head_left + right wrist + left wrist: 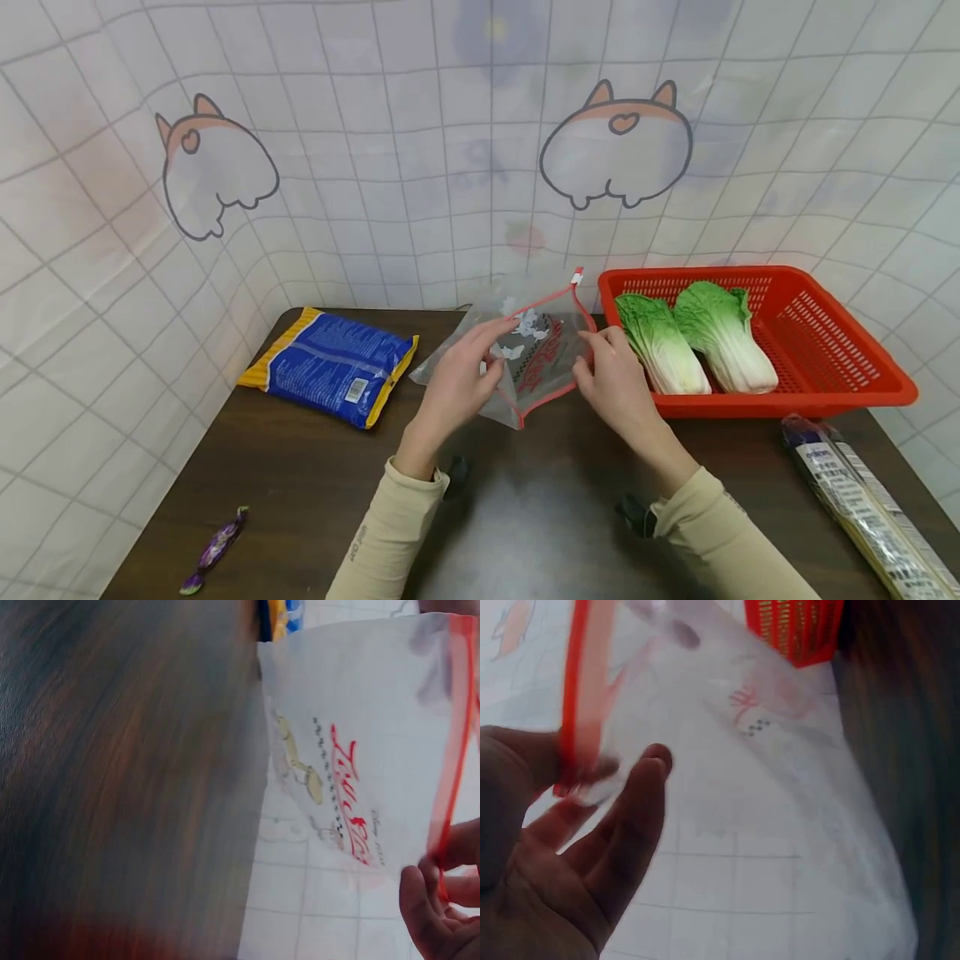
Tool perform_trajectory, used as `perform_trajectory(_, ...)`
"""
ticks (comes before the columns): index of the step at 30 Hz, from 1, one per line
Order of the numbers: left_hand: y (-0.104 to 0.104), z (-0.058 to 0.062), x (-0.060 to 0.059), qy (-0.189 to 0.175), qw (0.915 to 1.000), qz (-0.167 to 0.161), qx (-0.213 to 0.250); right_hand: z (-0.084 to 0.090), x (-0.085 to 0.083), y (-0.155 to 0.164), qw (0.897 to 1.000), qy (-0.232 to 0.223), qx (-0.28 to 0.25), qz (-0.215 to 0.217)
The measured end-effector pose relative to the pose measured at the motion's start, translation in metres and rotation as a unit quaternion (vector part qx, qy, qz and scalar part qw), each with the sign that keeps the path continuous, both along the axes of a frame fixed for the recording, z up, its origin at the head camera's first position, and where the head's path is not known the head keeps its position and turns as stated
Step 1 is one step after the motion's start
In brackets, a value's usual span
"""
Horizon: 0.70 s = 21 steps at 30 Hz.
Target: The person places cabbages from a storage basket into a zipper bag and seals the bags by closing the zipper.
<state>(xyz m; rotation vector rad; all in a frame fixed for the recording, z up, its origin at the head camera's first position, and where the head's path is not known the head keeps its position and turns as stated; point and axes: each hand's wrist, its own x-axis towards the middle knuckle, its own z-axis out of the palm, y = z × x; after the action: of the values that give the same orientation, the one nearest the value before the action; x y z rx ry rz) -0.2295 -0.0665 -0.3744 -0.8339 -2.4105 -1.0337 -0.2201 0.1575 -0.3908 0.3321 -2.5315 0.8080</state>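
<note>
Both hands hold a clear zip bag (pixel 543 354) with a red zipper rim and red lettering, lifted just above the middle of the dark wooden table (pixel 300 483). My left hand (pixel 461 379) pinches the rim on the left side; in the left wrist view the red strip (pixel 577 690) runs between the thumb and fingers of that hand (pixel 592 847). My right hand (pixel 611 379) grips the opposite side. In the right wrist view its fingertips (pixel 442 900) pinch the red strip (pixel 454 750) of the bag (pixel 360 735). The bag's mouth is parted between the hands.
A red plastic basket (pixel 787 398) at the right holds two napa cabbages (pixel 660 342) (pixel 723 333). A blue and yellow packet (pixel 333 362) lies at the left. A purple wrapped candy (pixel 213 550) sits near the front left edge, a long noodle packet (pixel 862 500) at the front right.
</note>
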Motion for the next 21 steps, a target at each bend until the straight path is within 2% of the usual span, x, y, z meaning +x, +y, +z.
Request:
perform_trajectory(6,-0.005,-0.014,-0.002,0.000,0.9991,0.003,0.042,0.001,0.001,0.006,0.997,-0.074,-0.008,0.034)
perform_trajectory(10,-0.004,-0.019,-0.006,-0.005,0.9982,-0.010,0.059,0.002,0.003,0.014,0.993,-0.111,0.000,0.039)
perform_trajectory(16,-0.002,-0.020,-0.010,-0.037,0.9973,-0.021,0.061,0.005,0.006,0.024,0.990,-0.135,0.024,0.044)
perform_trajectory(21,-0.007,-0.018,-0.010,-0.046,0.9963,-0.021,0.070,0.015,0.002,0.032,0.982,-0.158,0.009,0.099)
